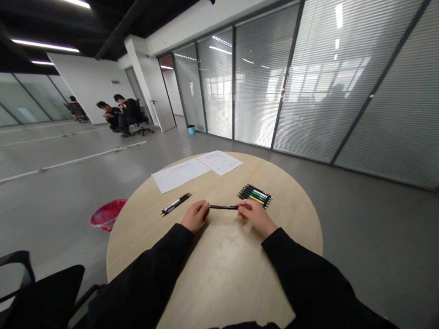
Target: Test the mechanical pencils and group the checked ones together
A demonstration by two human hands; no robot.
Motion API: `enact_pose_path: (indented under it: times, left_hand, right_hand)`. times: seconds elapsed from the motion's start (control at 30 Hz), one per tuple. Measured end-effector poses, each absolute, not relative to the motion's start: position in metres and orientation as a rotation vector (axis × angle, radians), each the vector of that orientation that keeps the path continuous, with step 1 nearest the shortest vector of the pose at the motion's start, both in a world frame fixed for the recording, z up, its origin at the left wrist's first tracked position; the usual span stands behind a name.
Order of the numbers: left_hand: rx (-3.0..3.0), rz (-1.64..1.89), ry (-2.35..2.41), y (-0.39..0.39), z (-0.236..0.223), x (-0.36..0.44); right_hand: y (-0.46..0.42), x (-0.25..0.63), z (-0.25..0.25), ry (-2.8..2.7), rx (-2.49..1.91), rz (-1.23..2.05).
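My left hand (195,215) and my right hand (255,215) hold a slim black pen (222,207) level above the round light-wood table (222,274), one end in each hand. Just left of my left hand, a pair of black-and-silver pens (175,204) lies on the tabletop. Beyond my right hand is a tight row of several pens with black, yellow, green and white barrels (255,196). Two white paper sheets (180,175) (219,162) lie farther off, near the far rim.
A black office chair (41,288) stands at lower left, and a red bin (108,214) sits on the grey floor beyond the table. Seated people (120,114) are at the back left. A glass wall with blinds (274,91) runs along the right.
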State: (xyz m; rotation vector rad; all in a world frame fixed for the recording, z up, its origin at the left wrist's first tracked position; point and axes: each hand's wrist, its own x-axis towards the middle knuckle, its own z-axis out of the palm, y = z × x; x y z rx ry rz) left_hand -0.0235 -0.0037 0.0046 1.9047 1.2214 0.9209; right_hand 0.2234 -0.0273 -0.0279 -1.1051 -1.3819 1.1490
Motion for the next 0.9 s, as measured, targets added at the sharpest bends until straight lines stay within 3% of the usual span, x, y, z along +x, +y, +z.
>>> enact_pose_path:
  times: [0.13, 0.47, 0.9]
  left_hand:
    - [1.862, 0.927, 1.287, 0.0, -0.001, -0.026]
    - [1.635, 1.068, 0.975, -0.002, -0.003, -0.018]
    - [1.668, 0.933, 1.107, -0.003, -0.004, -0.018]
  right_hand:
    - [-0.028, 0.223, -0.031, -1.513, -1.104, 1.198]
    - [-0.023, 0.232, -0.03, -1.589, -1.194, 0.859]
    - [-0.023, 0.236, -0.03, -1.612, -1.185, 0.752]
